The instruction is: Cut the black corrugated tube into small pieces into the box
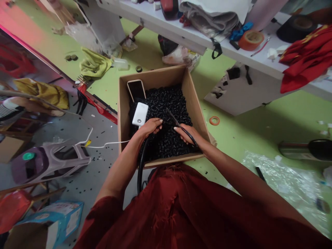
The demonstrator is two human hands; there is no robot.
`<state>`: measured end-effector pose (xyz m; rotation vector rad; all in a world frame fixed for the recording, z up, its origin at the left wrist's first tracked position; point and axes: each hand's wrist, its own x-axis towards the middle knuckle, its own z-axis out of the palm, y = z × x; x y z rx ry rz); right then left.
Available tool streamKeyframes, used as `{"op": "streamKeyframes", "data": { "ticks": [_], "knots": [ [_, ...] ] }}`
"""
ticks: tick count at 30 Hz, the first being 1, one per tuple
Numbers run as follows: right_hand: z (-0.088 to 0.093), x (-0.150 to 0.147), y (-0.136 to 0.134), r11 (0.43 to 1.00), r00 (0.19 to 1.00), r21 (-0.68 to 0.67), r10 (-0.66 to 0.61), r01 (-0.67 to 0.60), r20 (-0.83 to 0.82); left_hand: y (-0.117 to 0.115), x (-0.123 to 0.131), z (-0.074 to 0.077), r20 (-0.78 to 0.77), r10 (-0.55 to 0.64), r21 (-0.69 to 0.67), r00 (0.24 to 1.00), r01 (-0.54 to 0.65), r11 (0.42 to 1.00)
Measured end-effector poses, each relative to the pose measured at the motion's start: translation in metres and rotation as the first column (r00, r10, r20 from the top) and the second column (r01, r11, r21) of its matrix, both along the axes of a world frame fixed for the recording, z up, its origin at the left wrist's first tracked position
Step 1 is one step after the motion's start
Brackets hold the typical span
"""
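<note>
My left hand (151, 127) sits over a cardboard box (153, 77) heaped with small black pieces (166, 103), gripping a black corrugated hose (141, 166) that rises from below the box rim. My right hand (186, 135) holds a thin black tube (175, 121) whose tip points up and left, above the heap. Its far end runs past my fingers toward the box's right corner. Near my left hand, a white power bank (140, 114) rests on the heap, and a phone (136, 90) leans in the box's far left corner.
A white bench (166, 24) with cloth, orange tape (251, 40) and red fabric (306, 55) runs along the far side. A plastic stool (49, 162) and white cable (109, 145) lie left; bubble wrap (282, 186) lies right. Another person's arm (33, 107) shows far left.
</note>
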<state>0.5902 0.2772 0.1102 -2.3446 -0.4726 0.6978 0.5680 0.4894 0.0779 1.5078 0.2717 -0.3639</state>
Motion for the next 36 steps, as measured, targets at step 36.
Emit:
{"op": "streamKeyframes", "data": {
  "ticks": [36],
  "knots": [
    [-0.011, 0.008, -0.001, 0.999, 0.999, -0.026, 0.040, -0.039, 0.032, -0.003, -0.005, 0.013, 0.023, 0.098, -0.200, 0.995, -0.091, 0.975]
  ]
}}
